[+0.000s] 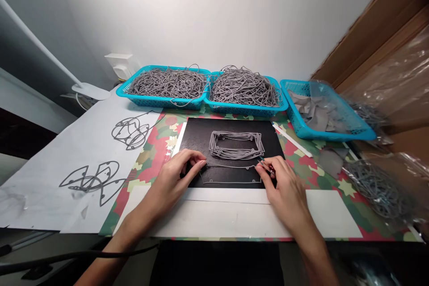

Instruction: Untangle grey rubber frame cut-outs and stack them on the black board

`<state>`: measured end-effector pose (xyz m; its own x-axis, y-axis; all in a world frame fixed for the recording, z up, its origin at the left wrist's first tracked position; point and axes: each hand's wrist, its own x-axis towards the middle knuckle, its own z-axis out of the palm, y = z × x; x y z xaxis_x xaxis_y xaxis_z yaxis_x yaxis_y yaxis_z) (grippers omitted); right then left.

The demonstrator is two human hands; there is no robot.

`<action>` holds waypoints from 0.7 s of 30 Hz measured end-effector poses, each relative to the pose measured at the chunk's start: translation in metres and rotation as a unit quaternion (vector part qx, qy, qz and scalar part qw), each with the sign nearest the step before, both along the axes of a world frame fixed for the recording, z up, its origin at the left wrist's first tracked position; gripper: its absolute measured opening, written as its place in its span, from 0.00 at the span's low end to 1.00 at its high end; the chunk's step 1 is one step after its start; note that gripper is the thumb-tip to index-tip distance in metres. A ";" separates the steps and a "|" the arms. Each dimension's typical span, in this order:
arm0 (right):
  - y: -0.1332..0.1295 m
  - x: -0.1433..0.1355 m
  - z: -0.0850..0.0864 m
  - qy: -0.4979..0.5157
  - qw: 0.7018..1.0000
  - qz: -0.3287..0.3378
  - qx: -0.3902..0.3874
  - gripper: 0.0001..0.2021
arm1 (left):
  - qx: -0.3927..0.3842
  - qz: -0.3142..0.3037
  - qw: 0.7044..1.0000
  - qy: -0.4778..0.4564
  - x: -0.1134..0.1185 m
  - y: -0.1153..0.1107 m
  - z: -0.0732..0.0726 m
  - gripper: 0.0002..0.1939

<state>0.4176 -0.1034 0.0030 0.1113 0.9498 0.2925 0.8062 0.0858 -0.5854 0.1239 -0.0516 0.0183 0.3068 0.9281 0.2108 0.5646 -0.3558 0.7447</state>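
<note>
A thin grey rectangular gasket (231, 182) with small round tabs lies on the black mat (194, 134). My left hand (179, 172) pinches its far left corner between thumb and forefinger. At the far right corner, my right hand (281, 178) has its thumb and fingertips closed on the gasket's edge. A slim dark-tipped tool, perhaps tweezers, shows among the right fingers; its kind is not clear. Just beyond both hands sits a neat stack of similar grey gaskets (214, 147), piled as a rectangle.
Two blue baskets (154, 100) (248, 109) heaped with grey gaskets stand along the wall. A third blue basket (335, 135) holds grey sheet scraps. Loose gaskets (130, 132) lie on white paper at left. Bagged gaskets (375, 187) and cardboard (368, 35) are at right.
</note>
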 end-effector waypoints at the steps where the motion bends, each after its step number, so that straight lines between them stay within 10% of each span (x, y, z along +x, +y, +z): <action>1: -0.001 -0.001 -0.001 0.015 1.000 0.000 0.001 0.09 | 0.003 0.001 1.000 -0.002 0.000 0.000 0.000 0.10; 11: -0.002 -0.001 0.018 0.272 0.961 -0.007 0.050 0.07 | 0.119 -0.022 0.992 0.036 0.009 0.010 0.014 0.08; 16: 0.032 0.012 0.031 0.283 0.958 -0.013 0.030 0.14 | 0.026 -0.046 0.998 -0.021 0.019 0.055 0.040 0.14; 21: 0.068 0.019 0.025 0.278 0.960 0.014 0.020 0.15 | -0.038 -0.075 0.995 -0.047 0.024 0.090 0.034 0.21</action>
